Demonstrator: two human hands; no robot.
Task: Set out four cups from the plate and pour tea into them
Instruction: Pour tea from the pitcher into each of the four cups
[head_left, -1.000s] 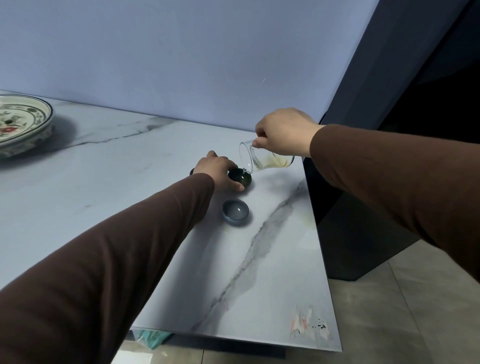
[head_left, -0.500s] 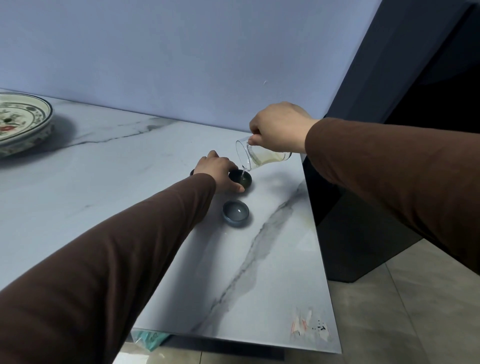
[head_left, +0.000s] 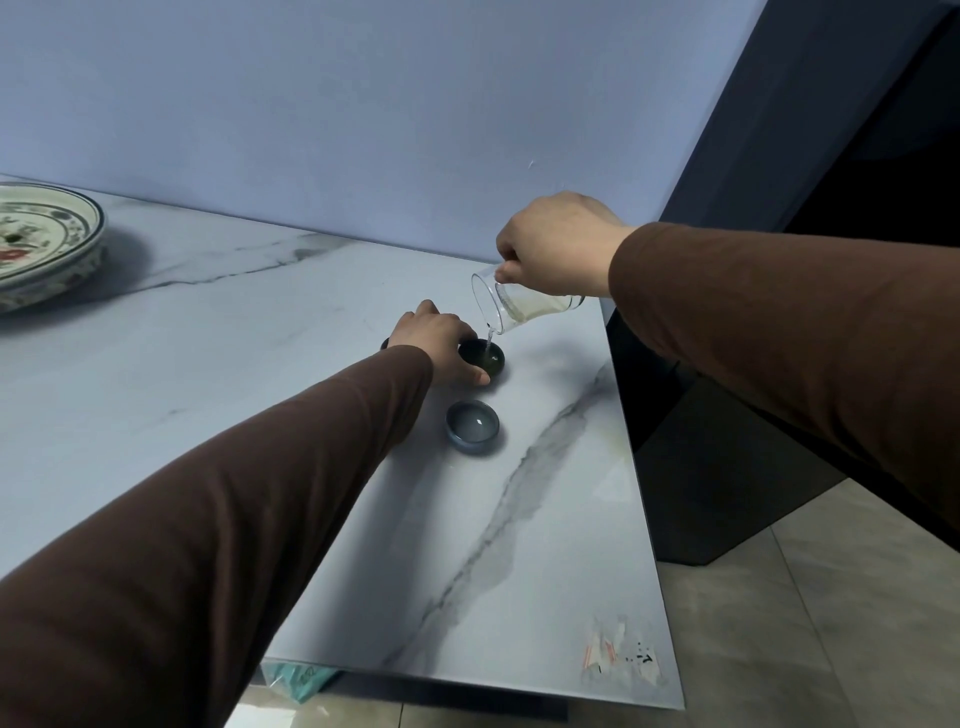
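Note:
My right hand (head_left: 558, 244) holds a clear glass pitcher (head_left: 519, 307) tilted to the left, with pale tea inside. A thin stream falls from its lip into a dark cup (head_left: 485, 356) on the marble table (head_left: 234, 364). My left hand (head_left: 441, 343) grips that dark cup from its left side. A blue-grey cup (head_left: 471, 427) stands just in front of it, apart from both hands. Another dark cup (head_left: 385, 343) peeks out behind my left hand, mostly hidden. The patterned plate (head_left: 44, 244) lies at the far left of the table.
The table's right edge runs just right of the cups, with a dark cabinet (head_left: 727, 467) and tiled floor (head_left: 831, 649) beyond. A lilac wall (head_left: 363, 104) backs the table. A teal packet (head_left: 298, 678) shows under the front edge.
The pitcher has risen slightly and tipped further, and a stream of tea now runs into the dark cup. My left hand has stayed on the cup.

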